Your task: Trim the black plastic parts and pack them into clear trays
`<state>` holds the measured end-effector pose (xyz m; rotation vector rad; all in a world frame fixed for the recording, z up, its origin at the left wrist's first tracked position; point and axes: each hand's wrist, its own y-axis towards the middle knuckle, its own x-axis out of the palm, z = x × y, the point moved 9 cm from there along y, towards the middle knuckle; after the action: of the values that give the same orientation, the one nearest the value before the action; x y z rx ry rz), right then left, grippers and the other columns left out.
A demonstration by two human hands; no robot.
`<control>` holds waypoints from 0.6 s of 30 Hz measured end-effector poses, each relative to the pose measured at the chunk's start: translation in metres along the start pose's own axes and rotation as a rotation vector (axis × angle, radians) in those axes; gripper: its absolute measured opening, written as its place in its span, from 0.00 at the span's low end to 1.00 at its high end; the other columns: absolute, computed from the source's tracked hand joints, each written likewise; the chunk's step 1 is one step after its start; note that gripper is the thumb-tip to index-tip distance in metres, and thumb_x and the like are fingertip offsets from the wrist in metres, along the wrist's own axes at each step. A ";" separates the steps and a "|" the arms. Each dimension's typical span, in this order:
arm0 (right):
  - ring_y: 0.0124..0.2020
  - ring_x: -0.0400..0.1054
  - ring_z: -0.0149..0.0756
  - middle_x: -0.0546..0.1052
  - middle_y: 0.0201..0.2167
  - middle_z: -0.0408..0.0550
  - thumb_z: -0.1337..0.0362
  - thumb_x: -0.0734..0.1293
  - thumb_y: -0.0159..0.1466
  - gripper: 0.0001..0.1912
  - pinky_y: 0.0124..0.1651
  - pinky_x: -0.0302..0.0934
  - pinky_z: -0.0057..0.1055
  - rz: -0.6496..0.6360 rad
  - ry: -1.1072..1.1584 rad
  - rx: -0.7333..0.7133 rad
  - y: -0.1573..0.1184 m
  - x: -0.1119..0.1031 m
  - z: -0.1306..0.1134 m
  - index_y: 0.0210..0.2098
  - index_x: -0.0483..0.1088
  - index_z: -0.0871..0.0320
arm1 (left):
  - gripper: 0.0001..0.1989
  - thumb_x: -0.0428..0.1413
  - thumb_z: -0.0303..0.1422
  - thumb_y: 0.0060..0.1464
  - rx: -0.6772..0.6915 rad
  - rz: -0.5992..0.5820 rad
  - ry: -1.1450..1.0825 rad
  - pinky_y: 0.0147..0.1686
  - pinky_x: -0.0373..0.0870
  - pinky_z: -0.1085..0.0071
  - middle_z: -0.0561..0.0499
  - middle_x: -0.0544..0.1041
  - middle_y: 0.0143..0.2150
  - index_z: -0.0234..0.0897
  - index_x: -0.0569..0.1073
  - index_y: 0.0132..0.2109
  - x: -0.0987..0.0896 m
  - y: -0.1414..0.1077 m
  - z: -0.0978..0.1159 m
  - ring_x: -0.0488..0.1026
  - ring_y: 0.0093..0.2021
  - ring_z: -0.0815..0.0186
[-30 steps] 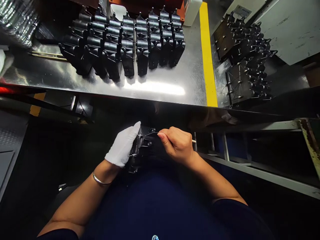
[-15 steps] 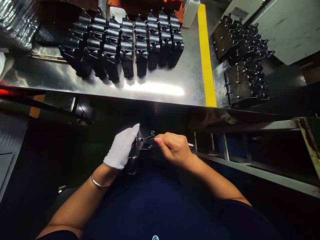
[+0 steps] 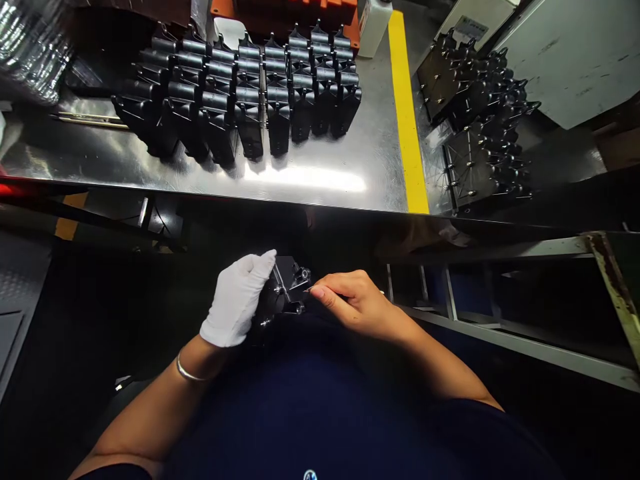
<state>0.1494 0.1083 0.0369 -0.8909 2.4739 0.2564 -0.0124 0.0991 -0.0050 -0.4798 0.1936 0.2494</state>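
Note:
In the head view my left hand (image 3: 235,300), in a white glove, is closed around a black moulded plastic part (image 3: 285,283) with ribs and small round bosses. The glove covers the part's left side. Bare and pinched, my right hand (image 3: 355,300) grips a slim tool with a thin metal tip (image 3: 307,289). That tip is close to the part's right side, between two projecting posts; contact cannot be made out. Most of the tool is hidden in my fingers, with a small pale end showing behind the hand.
Rows of similar black parts (image 3: 250,127) stand on the metal bench (image 3: 320,177) ahead. Past a yellow stripe (image 3: 407,120) are more stacked black parts (image 3: 467,163). An orange tray (image 3: 280,17) and a white bottle (image 3: 374,30) sit behind. A metal frame (image 3: 500,333) is at right.
The black part has turned in my left hand, showing more of its ribbed face. My right hand and the tool tip have shifted slightly down. The view has moved a little.

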 end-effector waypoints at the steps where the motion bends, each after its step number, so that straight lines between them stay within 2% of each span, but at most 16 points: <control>1: 0.20 0.57 0.24 0.68 0.19 0.41 0.61 0.58 0.69 0.19 0.25 0.52 0.23 -0.035 0.022 0.013 -0.001 0.001 0.000 0.24 0.68 0.61 | 0.20 0.57 0.43 0.50 0.004 0.006 -0.006 0.20 0.58 0.76 0.57 0.61 0.18 0.37 0.63 0.19 0.000 -0.001 0.000 0.57 0.21 0.73; 3: 0.19 0.54 0.23 0.64 0.18 0.40 0.60 0.58 0.69 0.21 0.24 0.50 0.23 -0.116 0.105 0.013 -0.002 0.003 0.000 0.21 0.65 0.61 | 0.19 0.59 0.43 0.48 0.009 0.009 -0.032 0.19 0.58 0.76 0.57 0.61 0.18 0.37 0.64 0.19 0.002 -0.003 0.000 0.58 0.20 0.73; 6: 0.19 0.58 0.24 0.67 0.18 0.42 0.59 0.58 0.70 0.21 0.24 0.52 0.23 -0.233 0.330 -0.099 -0.006 0.007 -0.011 0.24 0.69 0.62 | 0.16 0.60 0.43 0.46 0.024 0.034 -0.074 0.20 0.60 0.76 0.56 0.65 0.19 0.36 0.69 0.22 0.002 -0.004 0.000 0.60 0.21 0.73; 8: 0.20 0.61 0.25 0.70 0.20 0.43 0.57 0.57 0.70 0.21 0.24 0.54 0.23 -0.168 0.369 -0.187 -0.006 0.001 -0.016 0.29 0.71 0.62 | 0.15 0.60 0.43 0.46 0.036 0.059 -0.088 0.21 0.60 0.76 0.56 0.65 0.19 0.36 0.69 0.22 0.001 -0.004 0.000 0.60 0.21 0.73; 10: 0.20 0.60 0.25 0.70 0.20 0.44 0.55 0.57 0.70 0.21 0.24 0.53 0.24 -0.004 0.216 -0.233 -0.005 -0.008 -0.016 0.30 0.71 0.63 | 0.16 0.60 0.43 0.46 0.040 0.068 -0.088 0.21 0.60 0.76 0.57 0.63 0.19 0.37 0.68 0.21 0.000 -0.003 -0.001 0.59 0.21 0.73; 12: 0.20 0.58 0.26 0.67 0.18 0.42 0.49 0.60 0.67 0.23 0.23 0.51 0.25 0.117 -0.033 -0.265 -0.004 -0.010 -0.018 0.26 0.69 0.62 | 0.17 0.59 0.43 0.47 0.041 0.064 -0.087 0.21 0.60 0.76 0.57 0.62 0.18 0.37 0.66 0.21 -0.001 -0.002 -0.002 0.58 0.21 0.73; 15: 0.19 0.54 0.26 0.61 0.15 0.40 0.44 0.62 0.64 0.28 0.23 0.46 0.27 0.141 -0.270 -0.335 -0.003 0.000 -0.023 0.17 0.60 0.59 | 0.18 0.59 0.44 0.48 0.039 0.047 -0.082 0.21 0.59 0.75 0.57 0.62 0.19 0.38 0.65 0.21 0.001 -0.003 -0.004 0.57 0.21 0.72; 18: 0.17 0.52 0.25 0.59 0.14 0.39 0.43 0.61 0.64 0.30 0.22 0.45 0.27 0.150 -0.326 -0.382 -0.003 0.003 -0.024 0.15 0.56 0.58 | 0.18 0.58 0.45 0.48 0.032 0.026 -0.063 0.21 0.59 0.75 0.56 0.62 0.19 0.38 0.66 0.21 0.004 -0.004 -0.007 0.58 0.21 0.72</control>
<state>0.1401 0.0959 0.0554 -0.7368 2.2200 0.8768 -0.0085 0.0930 -0.0098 -0.4373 0.1421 0.2866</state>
